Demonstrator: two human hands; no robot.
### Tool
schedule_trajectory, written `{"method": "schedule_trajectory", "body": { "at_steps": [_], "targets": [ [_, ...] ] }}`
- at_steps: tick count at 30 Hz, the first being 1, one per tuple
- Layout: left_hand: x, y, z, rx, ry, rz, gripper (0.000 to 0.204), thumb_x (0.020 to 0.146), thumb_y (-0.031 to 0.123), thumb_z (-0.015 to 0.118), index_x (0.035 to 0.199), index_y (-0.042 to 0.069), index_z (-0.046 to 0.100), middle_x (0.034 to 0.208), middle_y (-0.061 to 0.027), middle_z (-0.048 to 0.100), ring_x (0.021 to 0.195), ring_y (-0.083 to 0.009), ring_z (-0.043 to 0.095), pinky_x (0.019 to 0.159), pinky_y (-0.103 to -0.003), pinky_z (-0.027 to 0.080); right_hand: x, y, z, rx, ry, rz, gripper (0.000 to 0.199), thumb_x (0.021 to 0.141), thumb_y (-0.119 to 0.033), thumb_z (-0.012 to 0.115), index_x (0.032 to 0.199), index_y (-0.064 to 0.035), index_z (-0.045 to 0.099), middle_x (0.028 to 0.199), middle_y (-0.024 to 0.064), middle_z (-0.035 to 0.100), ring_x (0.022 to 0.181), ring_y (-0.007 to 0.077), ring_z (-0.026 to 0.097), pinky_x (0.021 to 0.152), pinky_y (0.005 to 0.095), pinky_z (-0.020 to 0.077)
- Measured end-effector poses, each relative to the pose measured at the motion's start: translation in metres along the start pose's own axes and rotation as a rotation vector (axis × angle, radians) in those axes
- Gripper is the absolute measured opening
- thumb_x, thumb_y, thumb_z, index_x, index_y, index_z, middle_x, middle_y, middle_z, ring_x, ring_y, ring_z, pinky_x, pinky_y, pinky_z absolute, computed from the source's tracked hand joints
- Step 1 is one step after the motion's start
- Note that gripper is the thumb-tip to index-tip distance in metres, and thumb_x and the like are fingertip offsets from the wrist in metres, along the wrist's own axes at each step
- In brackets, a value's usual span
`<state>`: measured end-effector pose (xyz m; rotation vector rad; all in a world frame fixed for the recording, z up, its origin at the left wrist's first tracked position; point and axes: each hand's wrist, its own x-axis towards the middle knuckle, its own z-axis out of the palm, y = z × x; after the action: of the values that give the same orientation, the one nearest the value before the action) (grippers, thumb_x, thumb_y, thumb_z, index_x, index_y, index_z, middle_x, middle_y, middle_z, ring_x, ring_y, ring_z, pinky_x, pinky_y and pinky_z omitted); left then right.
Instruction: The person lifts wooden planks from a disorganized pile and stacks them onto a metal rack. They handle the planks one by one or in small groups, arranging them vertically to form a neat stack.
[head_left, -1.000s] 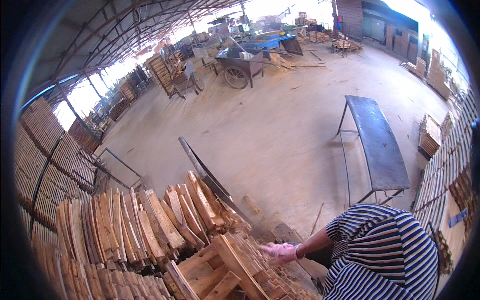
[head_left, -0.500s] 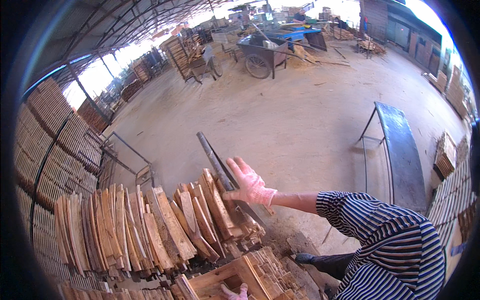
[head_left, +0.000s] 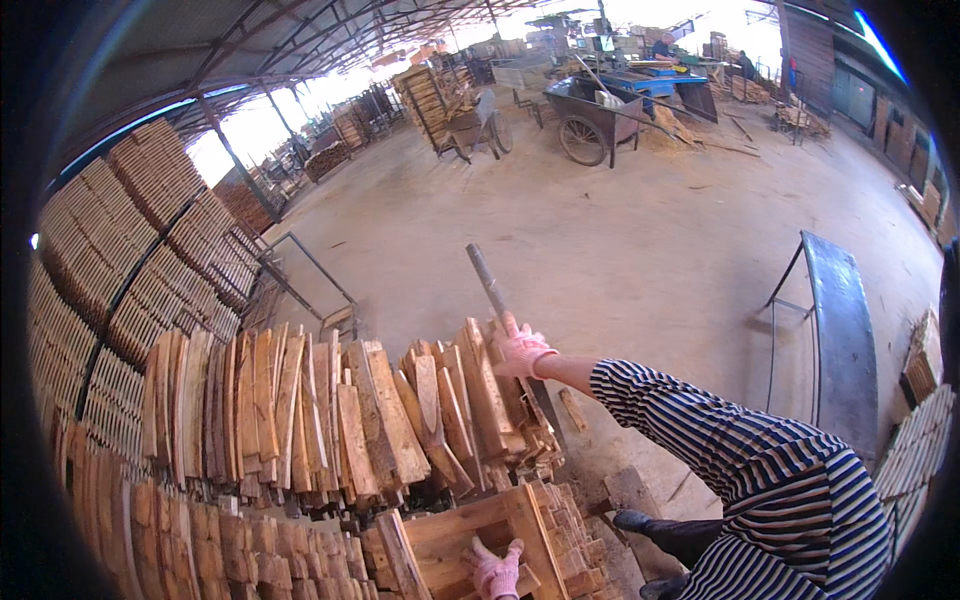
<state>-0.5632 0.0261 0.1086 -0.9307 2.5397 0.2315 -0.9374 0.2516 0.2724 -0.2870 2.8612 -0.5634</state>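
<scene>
My right hand [head_left: 523, 350], in a pale pink knit glove, lies over a grey metal post [head_left: 487, 280] at the right end of a row of upright-leaning wooden slats [head_left: 380, 420]. At least one finger points up; those on the slat side are partly hidden. Lower down, my left hand [head_left: 495, 572], gloved alike, rests with fingers spread on a wide board [head_left: 440, 550] near the bottom edge. A plank on edge [head_left: 535, 535] stands just right of it. Neither hand visibly holds a piece.
More slats [head_left: 200, 540] stand in a nearer row at lower left. Tall slat stacks [head_left: 120, 260] line the left side. A dark metal bench [head_left: 845, 330] stands at right. Beyond, a two-wheeled cart [head_left: 595, 115] sits on the floor; a dark shoe [head_left: 650, 525] shows below my right arm.
The view has shifted, so the scene sits farther right. My right hand has moved lower along the post, closer to the slats. My left hand shows more fully, fingers spread on the board.
</scene>
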Motion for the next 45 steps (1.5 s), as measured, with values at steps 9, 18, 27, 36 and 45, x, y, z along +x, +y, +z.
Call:
{"method": "schedule_trajectory", "body": {
  "at_steps": [9,18,27,36,45],
  "targets": [
    [-0.007,0.0,-0.006,-0.26,-0.036,-0.015,0.12,0.068,0.079,0.073,0.16,0.019,0.025,0.163,-0.0244,0.026,0.151,-0.0421,0.026,0.119,-0.052,0.032,-0.002,0.014,0.003,-0.125,-0.027,-0.16,0.103,0.081,-0.056,0.073,0.161,-0.0157,0.023,0.167,0.0214,0.011,0.139,0.047,0.041,0.113,0.0509,0.0422],
    [-0.006,0.001,-0.011,-0.246,0.12,0.134,0.109,0.075,0.067,0.077,0.157,0.013,0.031,0.159,-0.0301,0.031,0.145,-0.0463,0.035,0.117,-0.053,0.035,0.01,0.02,0.008,-0.066,-0.088,-0.13,0.111,0.077,-0.061,0.075,0.163,-0.0246,0.015,0.167,0.0223,0.009,0.139,0.0461,0.042,0.111,0.0546,0.0437],
    [0.009,0.007,-0.021,-0.283,-0.008,0.086,0.106,0.078,0.068,0.073,0.157,0.011,0.031,0.164,-0.0225,0.026,0.143,-0.0414,0.041,0.117,-0.048,0.036,0.086,0.016,0.003,-0.073,0.356,-0.143,0.103,0.08,-0.063,0.072,0.16,-0.0198,0.024,0.156,0.0308,0.029,0.139,0.0516,0.04,0.112,0.0586,0.0385],
    [0.182,0.129,-0.045,-0.913,0.23,0.492,0.079,0.09,0.034,0.076,0.149,-0.004,0.041,0.148,-0.0282,0.048,0.133,-0.0361,0.052,0.113,-0.041,0.041,0.126,0.041,0.036,0.098,0.176,0.051,0.072,0.092,-0.006,0.044,0.16,-0.0166,0.024,0.154,0.04,0.027,0.126,0.0477,0.055,0.107,0.0538,0.0462],
    [0.325,0.238,0.002,0.075,0.252,0.505,0.092,0.084,0.042,0.076,0.156,0.011,0.028,0.134,-0.0242,0.058,0.111,-0.0444,0.062,0.094,-0.053,0.051,0.194,0.07,0.071,0.411,0.17,0.004,0.059,0.104,-0.033,0.042,0.159,-0.0194,0.026,0.159,0.0297,0.027,0.125,0.0391,0.058,0.102,0.0477,0.0484]
  ]
}}
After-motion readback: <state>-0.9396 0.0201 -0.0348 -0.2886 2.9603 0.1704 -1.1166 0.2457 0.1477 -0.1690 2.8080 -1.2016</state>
